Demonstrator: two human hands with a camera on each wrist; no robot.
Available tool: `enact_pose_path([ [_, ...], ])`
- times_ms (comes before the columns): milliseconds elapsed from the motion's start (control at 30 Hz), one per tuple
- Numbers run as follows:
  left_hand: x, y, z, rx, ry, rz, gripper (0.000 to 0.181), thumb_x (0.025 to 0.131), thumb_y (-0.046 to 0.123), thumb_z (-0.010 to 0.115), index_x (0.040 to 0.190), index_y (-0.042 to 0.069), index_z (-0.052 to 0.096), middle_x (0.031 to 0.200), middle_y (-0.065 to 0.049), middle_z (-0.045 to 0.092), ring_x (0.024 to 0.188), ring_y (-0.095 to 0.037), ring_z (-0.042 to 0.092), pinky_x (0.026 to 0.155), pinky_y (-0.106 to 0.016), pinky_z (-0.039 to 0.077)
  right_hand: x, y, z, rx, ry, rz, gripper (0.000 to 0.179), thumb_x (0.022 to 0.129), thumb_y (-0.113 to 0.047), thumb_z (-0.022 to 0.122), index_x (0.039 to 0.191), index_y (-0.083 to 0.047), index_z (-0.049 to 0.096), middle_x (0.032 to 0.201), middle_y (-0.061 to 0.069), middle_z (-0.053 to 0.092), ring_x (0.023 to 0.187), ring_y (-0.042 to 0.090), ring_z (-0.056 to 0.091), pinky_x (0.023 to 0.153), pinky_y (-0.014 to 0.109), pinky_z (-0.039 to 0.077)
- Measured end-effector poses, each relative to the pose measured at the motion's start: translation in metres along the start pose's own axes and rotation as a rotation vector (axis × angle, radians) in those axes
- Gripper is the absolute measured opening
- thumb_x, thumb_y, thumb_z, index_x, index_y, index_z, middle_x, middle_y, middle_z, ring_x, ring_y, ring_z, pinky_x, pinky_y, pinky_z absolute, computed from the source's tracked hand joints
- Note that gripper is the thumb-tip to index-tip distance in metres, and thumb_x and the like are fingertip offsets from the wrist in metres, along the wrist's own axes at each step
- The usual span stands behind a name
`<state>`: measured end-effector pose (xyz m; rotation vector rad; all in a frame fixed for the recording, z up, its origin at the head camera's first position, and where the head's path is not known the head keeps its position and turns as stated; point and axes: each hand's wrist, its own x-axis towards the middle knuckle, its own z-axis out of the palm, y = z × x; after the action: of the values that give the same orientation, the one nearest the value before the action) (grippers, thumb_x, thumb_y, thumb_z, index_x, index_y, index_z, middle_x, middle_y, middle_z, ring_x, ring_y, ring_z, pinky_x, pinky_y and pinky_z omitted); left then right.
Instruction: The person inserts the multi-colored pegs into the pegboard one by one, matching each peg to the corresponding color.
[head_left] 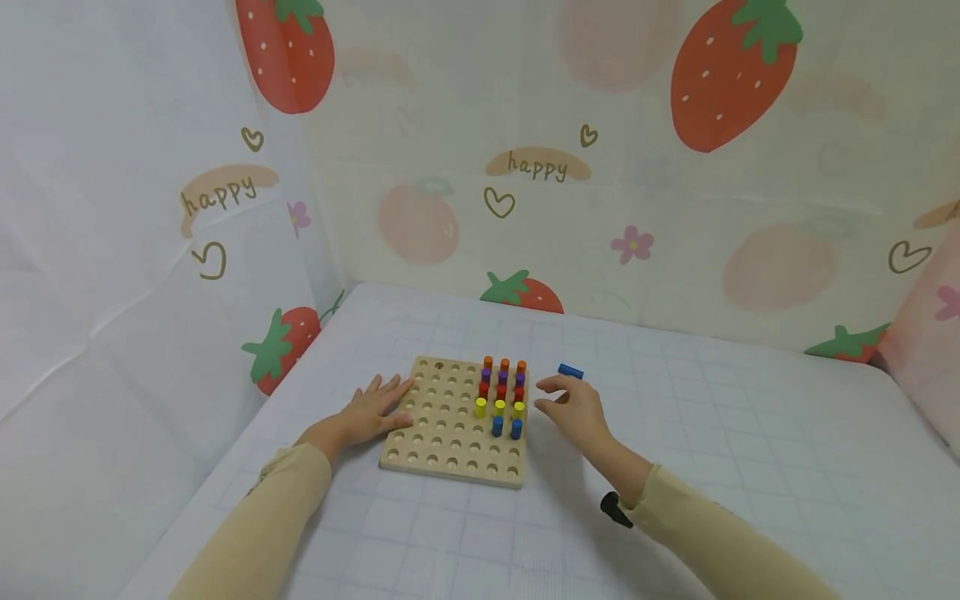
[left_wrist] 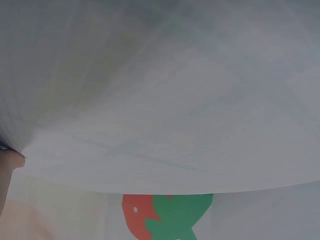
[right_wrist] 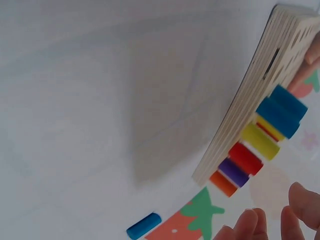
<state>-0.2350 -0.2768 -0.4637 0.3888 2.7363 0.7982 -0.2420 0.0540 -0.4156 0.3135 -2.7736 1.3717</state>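
A wooden pegboard [head_left: 450, 477] lies flat on the table, its right side holding short rows of orange pegs [head_left: 505, 364], purple pegs [head_left: 503, 379], red pegs [head_left: 501, 392], yellow pegs [head_left: 481, 407] and two blue pegs [head_left: 497, 427]. My left hand [head_left: 367, 412] rests with spread fingers against the board's left edge. Just right of the board hovers my right hand [head_left: 576, 412], fingers bent and thumb apart from them, nothing between. Beyond its knuckles one loose blue peg [head_left: 571, 371] lies on the table; the right wrist view also catches this blue peg [right_wrist: 144, 226].
A white cloth with a faint grid covers the table [head_left: 712, 433]. Strawberry-printed curtains [head_left: 637, 208] hang behind and at the sides. A small black piece [head_left: 617, 509] sits under the right wrist. Rows of holes fill the board's left and front parts.
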Motion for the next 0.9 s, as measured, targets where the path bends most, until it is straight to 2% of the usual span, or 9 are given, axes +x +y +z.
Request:
enact_pose_path([
  [200,0.0,0.0,0.0,-0.001,-0.001,0.005,0.082,0.096,0.051,0.052,0.154,0.002,0.02,0.156,-0.031,0.011,0.142,-0.051,-0.005,0.109,-0.067,-0.003,0.008,0.01,-0.012,0.046,0.032,0.069,0.029,0.086,-0.004,0.071,0.114,0.005,0.067,0.115,0.024,0.062,0.092,0.03,0.06,0.072,0.032,0.052],
  [333,-0.001,0.0,0.0,0.0,-0.003,0.005,0.081,0.097,0.05,0.052,0.154,0.002,0.019,0.157,-0.03,0.011,0.142,-0.051,-0.006,0.109,-0.066,-0.004,0.017,0.02,-0.02,0.121,0.05,0.119,0.032,0.088,-0.004,0.069,0.118,0.005,0.064,0.119,0.025,0.06,0.099,0.034,0.059,0.078,0.034,0.051],
  [600,-0.001,-0.001,0.0,-0.006,-0.002,-0.004,0.082,0.097,0.05,0.052,0.154,0.002,0.019,0.157,-0.029,0.01,0.143,-0.05,-0.006,0.109,-0.066,-0.004,0.041,0.043,-0.032,0.252,0.016,0.297,0.055,0.092,-0.007,0.066,0.142,0.001,0.044,0.132,0.028,0.049,0.111,0.033,0.051,0.09,0.038,0.044],
  [667,0.0,-0.002,0.001,-0.007,0.0,-0.003,0.082,0.097,0.051,0.052,0.154,0.002,0.019,0.157,-0.029,0.01,0.143,-0.05,-0.006,0.109,-0.066,-0.004,0.046,0.048,-0.034,0.278,0.001,0.348,0.06,0.093,-0.009,0.065,0.146,0.0,0.039,0.134,0.028,0.047,0.11,0.031,0.052,0.088,0.036,0.045],
  [767,0.0,-0.002,0.001,-0.01,0.001,-0.002,0.082,0.096,0.051,0.052,0.154,0.002,0.019,0.157,-0.029,0.01,0.143,-0.05,-0.006,0.109,-0.066,-0.004,0.052,0.053,-0.037,0.294,-0.023,0.409,0.064,0.094,-0.011,0.064,0.149,-0.002,0.033,0.135,0.027,0.048,0.104,0.027,0.054,0.078,0.029,0.047],
  [900,0.0,0.0,0.0,-0.005,-0.002,-0.003,0.082,0.096,0.051,0.052,0.154,0.003,0.019,0.157,-0.028,0.01,0.143,-0.049,-0.006,0.11,-0.065,-0.003,0.059,0.057,-0.041,0.305,-0.05,0.478,0.066,0.094,-0.011,0.063,0.151,-0.001,0.03,0.138,0.025,0.048,0.096,0.022,0.052,0.068,0.024,0.045],
])
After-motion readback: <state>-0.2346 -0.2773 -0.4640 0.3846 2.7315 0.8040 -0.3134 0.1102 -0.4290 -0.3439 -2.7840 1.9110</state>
